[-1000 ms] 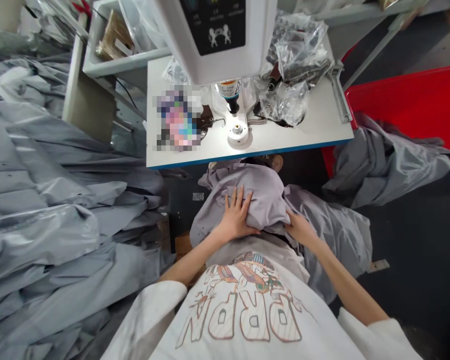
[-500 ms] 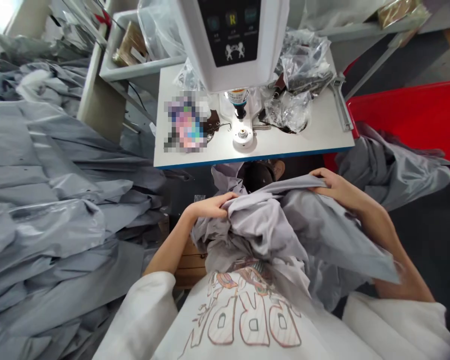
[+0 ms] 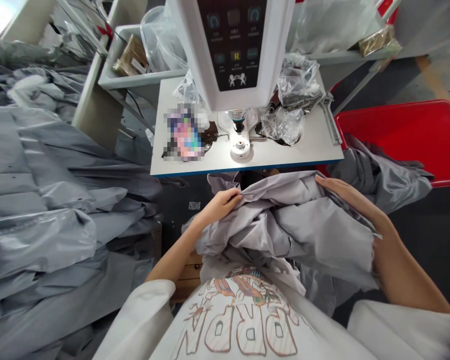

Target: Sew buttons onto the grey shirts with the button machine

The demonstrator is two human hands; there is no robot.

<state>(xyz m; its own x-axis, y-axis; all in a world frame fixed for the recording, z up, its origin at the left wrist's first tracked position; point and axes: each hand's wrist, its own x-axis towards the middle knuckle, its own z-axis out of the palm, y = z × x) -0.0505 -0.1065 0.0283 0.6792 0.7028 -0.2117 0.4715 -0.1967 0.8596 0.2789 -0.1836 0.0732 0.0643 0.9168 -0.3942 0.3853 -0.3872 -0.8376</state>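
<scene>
Mostly cloth fills the lower view: a crumpled grey garment (image 3: 285,225) of smooth, faintly sheeny woven fabric is bunched into soft, heavy folds, held just in front of the person's white printed T-shirt (image 3: 243,320). The left hand (image 3: 219,206) has its fingers curled closed over a fold at the bundle's upper left, gripping it. The right hand (image 3: 354,204) lies along the far upper edge with its fingers (image 3: 330,186) long and nearly straight; whether they pinch the fabric or only press on it, I cannot tell. Just beyond the cloth stands a white worktable (image 3: 307,150) with a thin blue edge, under the boxy white machine head (image 3: 232,50) and its dark button panel. A round metal die (image 3: 240,146) sits below the head, among crinkled clear plastic bags (image 3: 298,80) of dark small parts and a steel adjustable wrench (image 3: 330,120). A pixelated patch (image 3: 183,134) on the tabletop is too blurred to read. To the right, a darker grey garment (image 3: 378,177) drapes over the rim of a glossy red plastic bin (image 3: 397,135), above a dark floor (image 3: 427,250). To the left rises a slumped heap of grey garments (image 3: 41,200), and behind it a white shelf tray (image 3: 112,75) holds a brown packet (image 3: 132,56).
</scene>
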